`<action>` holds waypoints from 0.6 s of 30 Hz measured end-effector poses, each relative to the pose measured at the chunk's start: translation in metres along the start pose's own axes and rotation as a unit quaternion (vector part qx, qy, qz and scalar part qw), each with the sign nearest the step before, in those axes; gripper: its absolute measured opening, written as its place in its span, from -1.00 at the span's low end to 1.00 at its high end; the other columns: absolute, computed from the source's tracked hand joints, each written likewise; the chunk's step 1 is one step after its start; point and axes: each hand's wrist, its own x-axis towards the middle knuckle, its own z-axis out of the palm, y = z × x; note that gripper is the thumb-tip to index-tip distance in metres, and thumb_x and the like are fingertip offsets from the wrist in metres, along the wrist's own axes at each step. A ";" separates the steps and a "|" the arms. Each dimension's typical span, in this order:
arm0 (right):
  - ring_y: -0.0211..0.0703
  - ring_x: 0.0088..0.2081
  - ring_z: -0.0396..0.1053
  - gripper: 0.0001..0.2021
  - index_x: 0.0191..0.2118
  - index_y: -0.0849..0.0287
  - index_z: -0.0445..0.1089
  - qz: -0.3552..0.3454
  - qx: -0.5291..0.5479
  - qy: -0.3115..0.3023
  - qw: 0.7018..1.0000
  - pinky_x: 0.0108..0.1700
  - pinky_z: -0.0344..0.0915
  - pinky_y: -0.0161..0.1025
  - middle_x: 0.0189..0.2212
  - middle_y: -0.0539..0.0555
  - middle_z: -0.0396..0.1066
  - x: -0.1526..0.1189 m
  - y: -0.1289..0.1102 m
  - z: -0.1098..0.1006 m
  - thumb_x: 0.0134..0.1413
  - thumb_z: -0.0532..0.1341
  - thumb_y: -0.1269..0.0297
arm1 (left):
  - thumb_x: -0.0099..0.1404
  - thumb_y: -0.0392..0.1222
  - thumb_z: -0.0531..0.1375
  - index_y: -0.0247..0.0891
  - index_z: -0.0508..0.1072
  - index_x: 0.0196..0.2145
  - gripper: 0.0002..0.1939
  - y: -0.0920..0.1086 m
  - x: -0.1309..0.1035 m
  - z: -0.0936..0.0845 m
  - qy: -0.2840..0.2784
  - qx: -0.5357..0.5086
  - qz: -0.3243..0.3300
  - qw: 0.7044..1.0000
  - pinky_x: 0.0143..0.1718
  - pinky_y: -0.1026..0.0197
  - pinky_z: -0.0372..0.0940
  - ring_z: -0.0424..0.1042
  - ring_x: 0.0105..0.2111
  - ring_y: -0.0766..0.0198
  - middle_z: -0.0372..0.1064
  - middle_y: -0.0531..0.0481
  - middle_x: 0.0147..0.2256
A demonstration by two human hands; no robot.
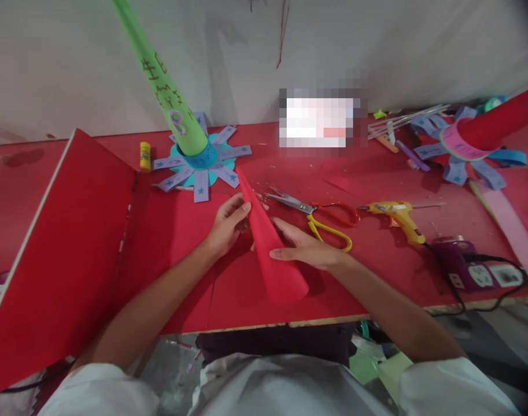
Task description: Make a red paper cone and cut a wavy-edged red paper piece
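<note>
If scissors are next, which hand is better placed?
Right hand, likely: the scissors lie just beyond it, on its side of the red cone. The left hand is opposite, nearer the cone's tip. Both touch the cone.

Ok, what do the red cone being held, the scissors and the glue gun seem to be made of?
Red cone: probably paper or thin card, matte, given its dull, smooth curved surface.
Scissors: blades look like metal, grey with a sheen; the red and yellow handles could be plastic or plastic-coated.
Glue gun: likely hard plastic, from its moulded yellow body.
</note>
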 end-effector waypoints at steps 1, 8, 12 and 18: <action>0.02 0.15 0.61 -0.27 0.40 0.07 0.24 -0.001 -0.001 0.000 1.000 0.22 0.54 0.00 0.15 0.19 0.59 0.000 0.000 0.000 0.22 0.51 0.16 | 0.25 0.17 0.50 -0.21 0.59 -0.07 -0.52 -0.001 0.000 0.000 -0.003 0.002 0.002 1.000 -0.54 0.34 0.20 0.41 -0.49 0.36 0.64 -0.10 -0.21; 0.12 0.26 0.53 -0.35 0.31 0.03 0.35 -0.047 -0.011 0.070 0.996 0.36 0.44 0.13 0.27 0.18 0.52 0.002 -0.002 0.001 0.17 0.52 0.13 | 0.35 0.23 0.41 -0.15 0.53 0.09 -0.48 -0.011 0.002 -0.003 -0.018 0.024 0.047 0.998 -0.62 0.34 0.12 0.31 -0.54 0.38 0.48 0.02 -0.30; 0.14 0.32 0.46 -0.40 0.23 -0.04 0.37 -0.132 0.003 0.183 0.974 0.40 0.40 0.17 0.29 0.12 0.50 0.004 -0.004 0.000 0.13 0.53 0.11 | 0.44 0.19 0.35 -0.10 0.50 0.16 -0.52 -0.017 0.001 -0.005 -0.044 0.086 0.091 0.991 -0.61 0.35 0.11 0.30 -0.47 0.41 0.48 -0.07 -0.06; 0.15 0.27 0.51 -0.44 0.18 -0.09 0.30 -0.193 -0.005 0.256 0.947 0.35 0.45 0.27 0.22 0.12 0.56 0.005 -0.008 -0.005 0.18 0.51 0.02 | 0.53 0.10 0.29 -0.08 0.38 0.34 -0.47 -0.023 -0.004 -0.004 -0.147 0.144 0.116 0.972 -0.14 0.21 0.44 0.52 -0.12 0.22 0.50 -0.18 0.10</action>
